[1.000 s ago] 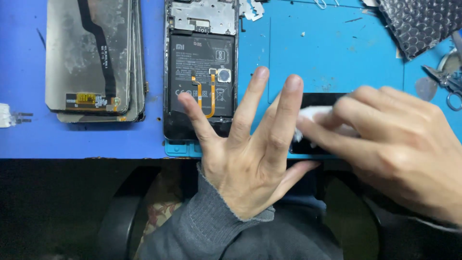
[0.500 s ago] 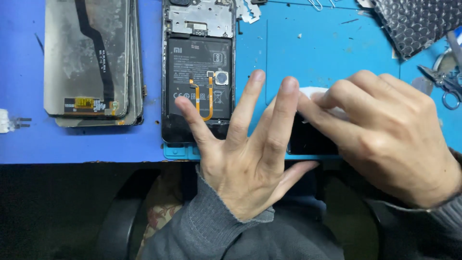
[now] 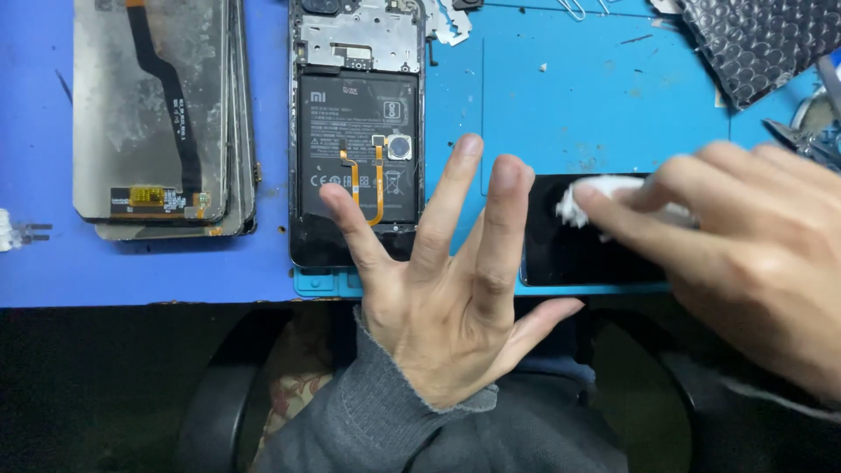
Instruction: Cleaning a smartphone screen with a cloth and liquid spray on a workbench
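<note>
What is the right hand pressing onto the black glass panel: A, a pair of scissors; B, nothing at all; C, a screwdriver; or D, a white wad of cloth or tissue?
D: the right hand has its fingertips on a white wad that lies on the black glass panel, while the left hand is spread open beside it.

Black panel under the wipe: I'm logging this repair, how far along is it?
Done: the phone lies opened, battery exposed. In hand: the right hand presses a white wipe on the black panel; the left hand lies spread beside it. Left: the phone remains uncovered.
</note>
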